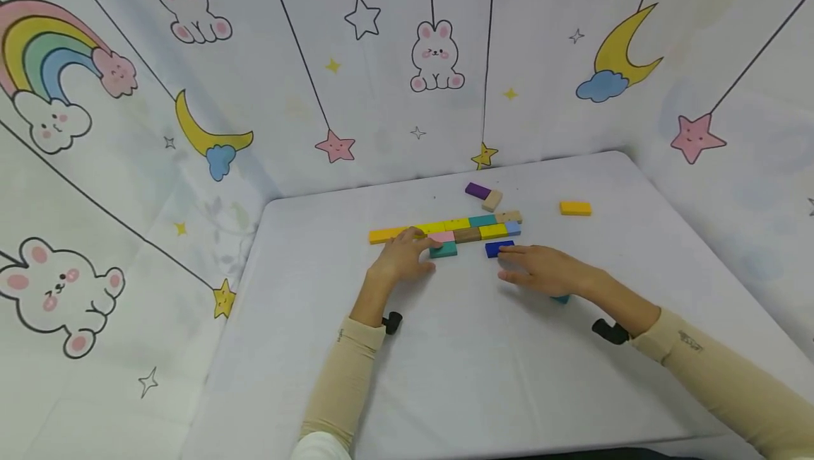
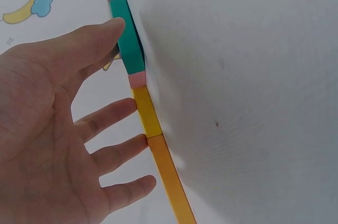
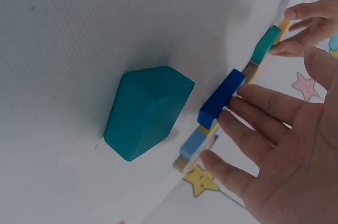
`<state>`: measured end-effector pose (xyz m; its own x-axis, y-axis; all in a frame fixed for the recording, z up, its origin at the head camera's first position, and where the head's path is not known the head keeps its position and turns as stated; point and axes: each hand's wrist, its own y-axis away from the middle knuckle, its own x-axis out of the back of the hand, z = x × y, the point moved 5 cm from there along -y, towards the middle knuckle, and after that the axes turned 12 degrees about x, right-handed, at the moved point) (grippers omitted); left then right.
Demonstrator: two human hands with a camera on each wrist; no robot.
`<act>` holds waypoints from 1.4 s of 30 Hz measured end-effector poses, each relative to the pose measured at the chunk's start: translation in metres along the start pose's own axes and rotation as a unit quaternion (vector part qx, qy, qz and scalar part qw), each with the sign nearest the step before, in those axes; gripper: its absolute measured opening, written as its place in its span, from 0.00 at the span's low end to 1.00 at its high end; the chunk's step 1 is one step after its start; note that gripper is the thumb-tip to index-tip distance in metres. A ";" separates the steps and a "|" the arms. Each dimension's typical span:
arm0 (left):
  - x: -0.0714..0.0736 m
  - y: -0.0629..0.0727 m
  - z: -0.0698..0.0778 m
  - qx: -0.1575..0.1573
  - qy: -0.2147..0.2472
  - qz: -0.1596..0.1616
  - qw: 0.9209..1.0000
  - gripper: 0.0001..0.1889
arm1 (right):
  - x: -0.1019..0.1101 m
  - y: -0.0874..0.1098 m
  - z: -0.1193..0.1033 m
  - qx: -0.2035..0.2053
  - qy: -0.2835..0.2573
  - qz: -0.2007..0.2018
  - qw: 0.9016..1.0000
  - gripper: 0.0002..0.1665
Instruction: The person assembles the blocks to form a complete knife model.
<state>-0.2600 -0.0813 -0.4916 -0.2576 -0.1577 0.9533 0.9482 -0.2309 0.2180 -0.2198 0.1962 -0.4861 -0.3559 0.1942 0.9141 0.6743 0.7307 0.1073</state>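
On the white table, my left hand is at the left part of two joined rows of coloured blocks. Its fingers are spread along the rows, with a fingertip at the pink block and the teal block in front of it. The left wrist view shows the thumb across that teal block; whether it presses is unclear. My right hand reaches in from the right with extended fingers at the dark blue block. Below its palm lies another teal block, mostly hidden in the head view.
The rows include orange, brown, yellow and light blue blocks. Behind them lie a purple block and a tan one. A loose yellow-orange block sits at the right. Printed cloth walls surround the table.
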 end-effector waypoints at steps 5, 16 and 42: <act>0.000 -0.001 0.000 0.002 -0.002 0.000 1.000 0.26 | -0.001 -0.005 -0.004 0.013 -0.001 -0.001 1.000 0.44; 0.000 -0.002 0.001 0.002 -0.002 -0.004 1.000 0.27 | -0.003 -0.017 -0.013 0.037 -0.010 0.000 0.999 0.42; 0.001 0.001 0.001 0.005 0.003 -0.004 1.000 0.28 | -0.004 -0.044 -0.030 0.046 -0.003 -0.013 0.999 0.41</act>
<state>-0.2592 -0.0808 -0.4906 -0.2656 -0.1623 0.9503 0.9480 -0.2232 0.2268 -0.2281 0.1438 -0.4831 -0.3770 0.1783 0.9089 0.6024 0.7926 0.0944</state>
